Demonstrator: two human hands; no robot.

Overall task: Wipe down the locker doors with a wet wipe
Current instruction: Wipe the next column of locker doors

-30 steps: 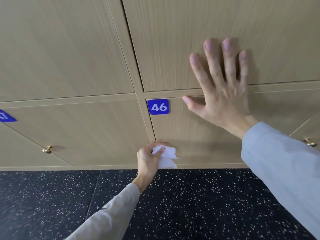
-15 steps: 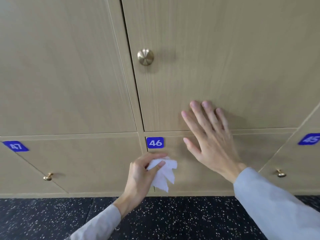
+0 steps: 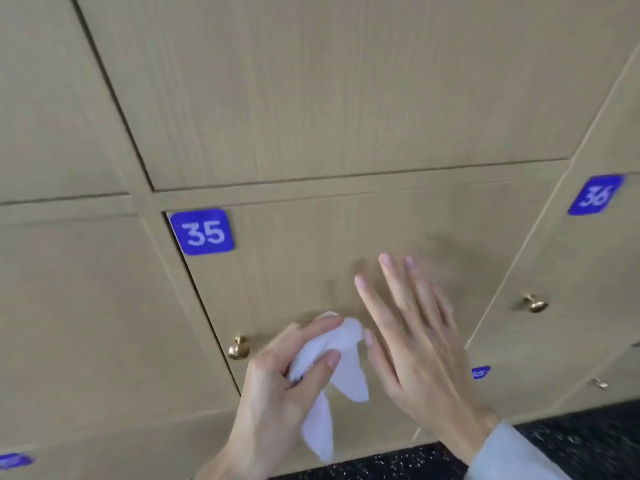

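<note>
A wall of light wooden locker doors fills the view. The door with the blue tag 35 (image 3: 203, 232) is straight ahead, its panel (image 3: 311, 244) bare above my hands. My left hand (image 3: 277, 393) grips a crumpled white wet wipe (image 3: 332, 379) in front of the lower part of that door; a strip of the wipe hangs down. My right hand (image 3: 412, 344) is just to the right of the wipe with straight, spread fingers, held in front of the door; whether it touches the wood is unclear.
A brass knob (image 3: 239, 348) sits at door 35's lower left edge, left of my left hand. The door tagged 36 (image 3: 596, 195) with its own knob (image 3: 536, 303) stands to the right. Dark speckled floor (image 3: 571, 438) runs along the bottom right.
The view has risen from door 46 to door 35. My left hand lifted the wipe up off the lower door. My right hand came off the door and moved close to the wipe.
</note>
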